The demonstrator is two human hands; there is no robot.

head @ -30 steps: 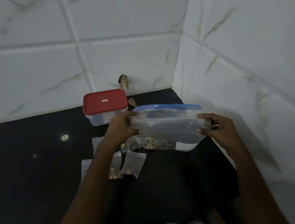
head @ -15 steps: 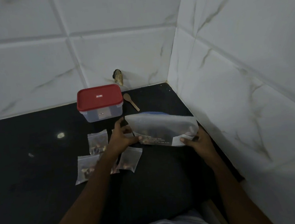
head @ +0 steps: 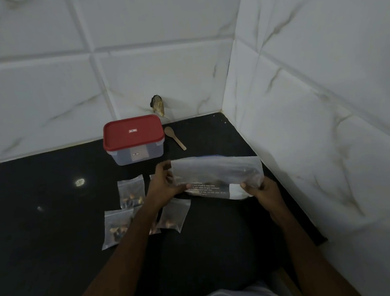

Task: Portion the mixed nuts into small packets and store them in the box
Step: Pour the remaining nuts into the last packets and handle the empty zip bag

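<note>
From my remote seat I start at the left, where the black counter [head: 44, 229] shows only a small bright glint. Next come the small packets of nuts, lying flat on the counter: the far packet [head: 131, 191] sits nearest the box, the near-left packet [head: 116, 226] lies just below it, and the near-right packet [head: 174, 216] lies on the other side of the left forearm, which hides part of at least one more packet. Behind them, close to the tiled wall [head: 44, 89], stands the box [head: 133, 138], a clear tub with its red lid on. The left hand [head: 163, 185] pinches the left edge of the big bag [head: 217, 176], thumb on the front face and fingers curled behind it. A wooden spoon [head: 174, 137] lies on the counter just right of the box, well apart from the hands. The big bag is held up between both hands above the counter, stretched sideways, with printed text on its lower front; I can make out dark contents inside but not what they are. The right hand [head: 262, 189] grips the bag's lower right corner, thumb on top and fingers folded underneath. The right side wall closes the corner.
</note>
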